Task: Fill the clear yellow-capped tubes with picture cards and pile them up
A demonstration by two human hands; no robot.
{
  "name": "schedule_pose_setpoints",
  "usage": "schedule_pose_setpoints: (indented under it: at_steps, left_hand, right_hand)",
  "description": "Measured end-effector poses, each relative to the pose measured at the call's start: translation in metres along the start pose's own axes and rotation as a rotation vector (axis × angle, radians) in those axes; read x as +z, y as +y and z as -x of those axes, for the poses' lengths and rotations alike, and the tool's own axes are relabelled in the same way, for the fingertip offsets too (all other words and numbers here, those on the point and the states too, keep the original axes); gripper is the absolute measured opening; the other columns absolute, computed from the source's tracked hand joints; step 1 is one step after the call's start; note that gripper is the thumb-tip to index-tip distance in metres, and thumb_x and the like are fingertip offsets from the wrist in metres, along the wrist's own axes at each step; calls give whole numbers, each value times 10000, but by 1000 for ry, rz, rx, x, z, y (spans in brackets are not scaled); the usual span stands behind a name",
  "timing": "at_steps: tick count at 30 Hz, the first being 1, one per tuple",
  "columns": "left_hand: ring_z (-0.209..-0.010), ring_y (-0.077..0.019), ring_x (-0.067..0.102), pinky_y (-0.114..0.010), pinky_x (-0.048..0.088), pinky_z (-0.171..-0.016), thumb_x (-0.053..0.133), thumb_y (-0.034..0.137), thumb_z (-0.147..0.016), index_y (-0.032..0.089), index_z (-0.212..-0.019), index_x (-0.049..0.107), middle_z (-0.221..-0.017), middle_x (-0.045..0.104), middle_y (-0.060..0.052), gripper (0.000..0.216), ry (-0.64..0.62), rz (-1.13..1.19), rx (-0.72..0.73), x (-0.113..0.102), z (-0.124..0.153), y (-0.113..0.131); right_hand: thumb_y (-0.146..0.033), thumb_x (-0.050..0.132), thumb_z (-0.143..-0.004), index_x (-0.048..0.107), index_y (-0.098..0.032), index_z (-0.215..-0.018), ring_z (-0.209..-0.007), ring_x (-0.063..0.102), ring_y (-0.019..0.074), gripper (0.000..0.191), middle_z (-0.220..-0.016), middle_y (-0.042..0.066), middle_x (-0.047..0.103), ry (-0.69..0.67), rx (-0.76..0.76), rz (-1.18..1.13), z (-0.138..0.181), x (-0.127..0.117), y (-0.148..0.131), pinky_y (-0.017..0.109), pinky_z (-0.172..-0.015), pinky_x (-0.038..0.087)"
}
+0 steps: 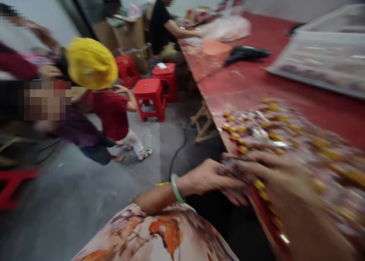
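Observation:
My left hand (208,179), with a green bangle on the wrist, reaches to the near edge of a red table (251,82) and touches a heap of small wrapped items with yellow parts (285,135). My right hand (288,173) lies on the same heap, just right of the left. Both hands are smeared by motion, so their fingers cannot be read. My flower-patterned sleeve or lap (159,234) fills the bottom middle.
A person in a yellow cap (89,63) bends at the left beside a small person in red (112,114). Another person in black (161,25) sits at the table's far end. Red stools (149,97) stand on the grey floor. Clear trays (322,51) and a dark object (246,53) lie on the table.

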State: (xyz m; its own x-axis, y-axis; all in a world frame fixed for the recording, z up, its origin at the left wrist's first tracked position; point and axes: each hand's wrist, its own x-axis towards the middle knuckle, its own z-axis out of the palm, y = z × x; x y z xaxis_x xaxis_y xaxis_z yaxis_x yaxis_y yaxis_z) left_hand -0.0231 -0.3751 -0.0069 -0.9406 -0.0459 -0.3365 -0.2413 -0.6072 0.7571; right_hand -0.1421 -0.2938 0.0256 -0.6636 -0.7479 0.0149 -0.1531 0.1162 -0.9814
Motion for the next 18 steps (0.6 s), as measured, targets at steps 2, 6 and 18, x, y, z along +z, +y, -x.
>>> schedule_pose_setpoints:
  at_steps: [2, 6, 18]
  left_hand:
    - [-614, -176, 675, -305, 560, -623, 855, 406, -565, 78, -865, 703, -744, 704, -77, 470, 19, -19, 13, -2, 3, 9]
    - [-643, -195, 696, -289, 566, -604, 849, 340, -600, 74, -826, 698, -777, 718, -96, 379, -69, -13, -33, -5, -3, 13]
    - [-776, -210, 702, -343, 574, -735, 760, 319, -743, 97, -941, 690, -889, 724, -111, 305, 104, 183, 23, -19, -24, -2]
  right_hand:
    - [-429, 807, -609, 690, -171, -651, -499, 590, 176, 287, -608, 33, 651, 31, 165, -151, 13, -8, 1, 275, -421, 459]
    - [-313, 824, -555, 689, -178, -652, -593, 638, 179, 214, -669, 25, 685, 157, 210, -344, 11, -3, 2, 274, -532, 506]
    - [-254, 803, -563, 693, -187, -630, -514, 541, 106, 145, -604, -9, 637, 178, 79, -242, 13, -33, -1, 228, -495, 450]
